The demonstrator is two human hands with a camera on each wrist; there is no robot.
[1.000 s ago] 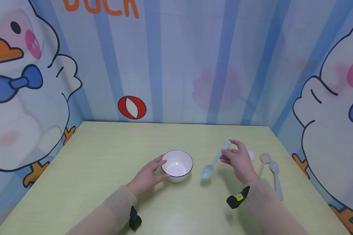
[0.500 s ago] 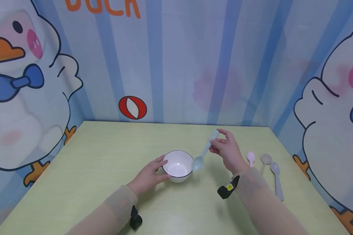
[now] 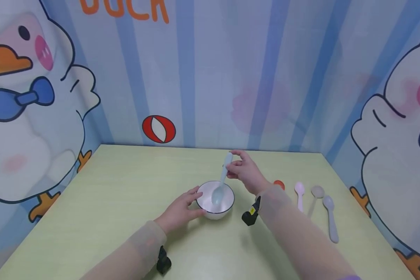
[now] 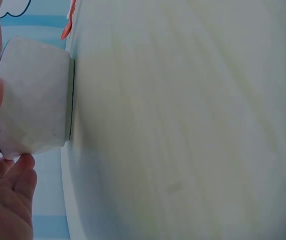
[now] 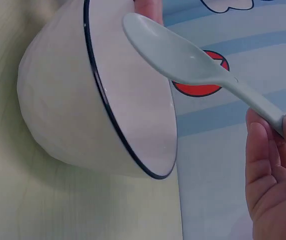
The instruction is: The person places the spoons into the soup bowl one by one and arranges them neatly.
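Observation:
A white bowl [image 3: 213, 210] with a dark rim stands upright on the table. My left hand [image 3: 182, 210] grips its left side, thumb at the near rim and fingers at the far side. In the left wrist view the fingers [image 4: 25, 172] lie against the bowl's wall [image 4: 35, 100]. My right hand [image 3: 246, 171] pinches a pale blue-green spoon [image 3: 225, 171] by the upper handle. The spoon slants down, its head over the bowl's opening. From the right wrist view, the spoon's head [image 5: 168, 52] is at the bowl's mouth, close to the rim [image 5: 115, 120].
To the right on the light wooden table [image 3: 133, 171] lie a pink spoon [image 3: 299, 190], a greyish spoon [image 3: 317, 192] and a lavender spoon [image 3: 330, 217]. An orange-red piece [image 3: 279, 184] shows behind the right forearm. A printed duck curtain [image 3: 213, 77] hangs behind the table.
My right hand has carried the pale spoon leftward from beside the bowl to over its opening. The orange-red piece has come into sight behind the forearm. My left hand keeps its grip on the bowl.

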